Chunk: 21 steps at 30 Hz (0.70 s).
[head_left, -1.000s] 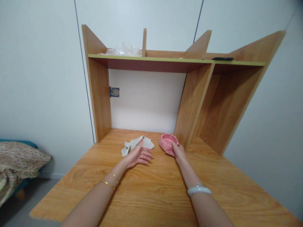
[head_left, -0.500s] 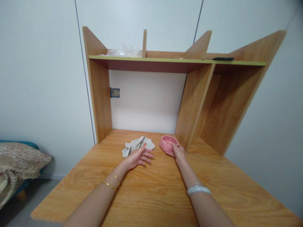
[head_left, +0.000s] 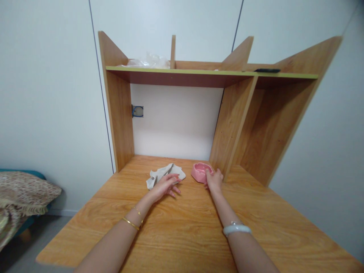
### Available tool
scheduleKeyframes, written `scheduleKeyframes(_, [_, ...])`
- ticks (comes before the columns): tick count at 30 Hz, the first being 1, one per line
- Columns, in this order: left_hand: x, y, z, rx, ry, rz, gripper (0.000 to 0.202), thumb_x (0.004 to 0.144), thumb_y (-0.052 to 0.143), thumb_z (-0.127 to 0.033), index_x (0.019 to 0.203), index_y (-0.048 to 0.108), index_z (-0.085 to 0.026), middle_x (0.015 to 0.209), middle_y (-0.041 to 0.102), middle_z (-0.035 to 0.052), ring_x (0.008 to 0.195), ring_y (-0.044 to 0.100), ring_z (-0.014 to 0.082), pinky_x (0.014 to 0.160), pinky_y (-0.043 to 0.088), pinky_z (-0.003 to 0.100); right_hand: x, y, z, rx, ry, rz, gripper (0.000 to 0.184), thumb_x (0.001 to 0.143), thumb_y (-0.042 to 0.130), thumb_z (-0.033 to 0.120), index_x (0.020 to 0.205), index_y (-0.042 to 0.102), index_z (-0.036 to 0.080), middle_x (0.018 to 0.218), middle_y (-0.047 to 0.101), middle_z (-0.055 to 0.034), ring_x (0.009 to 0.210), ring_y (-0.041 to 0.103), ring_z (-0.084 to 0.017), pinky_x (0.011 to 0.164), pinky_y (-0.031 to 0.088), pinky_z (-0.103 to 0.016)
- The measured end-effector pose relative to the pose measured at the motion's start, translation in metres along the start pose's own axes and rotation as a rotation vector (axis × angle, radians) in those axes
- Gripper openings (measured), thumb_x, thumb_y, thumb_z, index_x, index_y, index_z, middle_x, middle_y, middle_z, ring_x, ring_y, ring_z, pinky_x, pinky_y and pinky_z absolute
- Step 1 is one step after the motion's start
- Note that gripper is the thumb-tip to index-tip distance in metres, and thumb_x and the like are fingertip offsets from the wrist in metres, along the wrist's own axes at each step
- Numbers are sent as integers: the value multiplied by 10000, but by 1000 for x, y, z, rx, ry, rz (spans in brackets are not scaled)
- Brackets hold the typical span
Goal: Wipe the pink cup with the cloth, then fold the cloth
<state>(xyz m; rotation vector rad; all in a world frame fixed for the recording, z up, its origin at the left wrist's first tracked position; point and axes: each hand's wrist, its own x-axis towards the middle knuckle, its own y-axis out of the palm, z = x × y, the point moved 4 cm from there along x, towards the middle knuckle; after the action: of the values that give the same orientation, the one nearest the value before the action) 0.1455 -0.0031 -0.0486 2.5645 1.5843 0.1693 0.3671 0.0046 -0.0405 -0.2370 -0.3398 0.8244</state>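
Note:
A pink faceted ashtray (head_left: 199, 174) rests on the wooden desk near the upright panel. My right hand (head_left: 214, 182) is at its right front side, thumb by the rim and fingers loosened apart; whether a fingertip still touches it I cannot tell. To the left lies a crumpled light grey cloth (head_left: 157, 176). Over the cloth's front right part is my left hand (head_left: 166, 185), its fingers spread and nothing in them. That hand hides some of the cloth.
The desk top (head_left: 182, 235) carries a wooden shelf unit (head_left: 176, 77) at the back. Clear plastic wrapping (head_left: 150, 61) and a flat black object (head_left: 267, 70) lie on its upper shelf. A wall socket opening (head_left: 138, 111) shows blue wire. A patterned blanket (head_left: 25, 193) drapes at far left.
My right hand has loosened its grip on the ashtray, its fingers now lifted apart on the right side. My left hand's fingers have shifted slightly over the cloth. Ashtray and cloth stay put.

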Motion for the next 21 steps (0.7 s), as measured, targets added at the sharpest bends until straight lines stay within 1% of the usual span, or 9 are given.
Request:
scheduleKeyframes(2, [2, -6, -9, 151, 114, -89, 362, 742, 593, -359, 1038, 553, -156, 953, 625, 91, 460, 553, 79, 377, 375, 179, -7, -6, 13, -126, -156, -128, 617, 783, 449, 342, 1320, 282, 86, 1278, 372, -228, 1012, 550, -258, 777, 462, -314])
scheduleKeyframes(3, [3, -11, -14, 249, 177, -154, 325, 755, 570, -349, 1015, 571, -154, 868, 636, 69, 441, 525, 76, 382, 364, 183, -11, -6, 20, -159, -222, -151, 587, 791, 426, 321, 1317, 289, 98, 1294, 352, -211, 1058, 516, -255, 821, 432, -317])
scheduleKeyframes(5, [1, -23, -27, 464, 309, -314, 258, 775, 525, -324, 958, 606, -161, 737, 624, 33, 484, 515, 97, 447, 386, 201, -19, -1, 31, -188, -347, -121, 500, 800, 387, 270, 1277, 349, 122, 1246, 405, -174, 1077, 487, -238, 866, 385, -326])
scheduleKeyframes(7, [-3, -35, -41, 686, 438, -461, 211, 779, 503, -295, 895, 628, -170, 738, 613, 35, 622, 541, 138, 579, 427, 236, -28, 11, 40, -223, -455, -37, 403, 793, 381, 222, 1182, 453, 145, 1149, 487, -136, 1054, 485, -224, 884, 354, -328])
scheduleKeyframes(8, [-6, -40, -46, 793, 479, -498, 204, 782, 490, -283, 882, 629, -173, 771, 613, 42, 684, 545, 154, 644, 433, 258, -33, 18, 42, -248, -494, 23, 361, 790, 384, 202, 1129, 496, 152, 1101, 518, -123, 1030, 493, -217, 879, 349, -323])
scheduleKeyframes(11, [-10, -50, -53, 1097, 496, -513, 184, 772, 487, -263, 844, 634, -181, 828, 614, 50, 824, 537, 193, 790, 402, 313, -43, 39, 40, -329, -523, 227, 287, 791, 397, 177, 1024, 565, 161, 1002, 566, -97, 941, 529, -189, 828, 367, -280])
scheduleKeyframes(13, [-11, -55, -53, 1201, 448, -496, 169, 759, 492, -248, 821, 636, -185, 828, 620, 53, 852, 530, 203, 810, 386, 319, -47, 47, 34, -384, -502, 322, 266, 790, 411, 174, 988, 587, 157, 973, 579, -86, 905, 541, -175, 803, 375, -259])
scheduleKeyframes(17, [-10, -57, -49, 1264, 374, -449, 170, 750, 478, -226, 807, 635, -190, 827, 631, 54, 835, 527, 205, 762, 387, 302, -46, 53, 23, -447, -444, 425, 249, 777, 436, 154, 948, 615, 130, 948, 605, -94, 861, 562, -168, 772, 385, -247])
scheduleKeyframes(21, [-9, -55, -49, 1316, 373, -427, 161, 742, 485, -236, 796, 628, -186, 819, 631, 57, 817, 529, 204, 753, 382, 297, -41, 53, 16, -453, -392, 448, 277, 765, 446, 146, 988, 606, 107, 933, 633, -104, 861, 583, -176, 745, 399, -244])
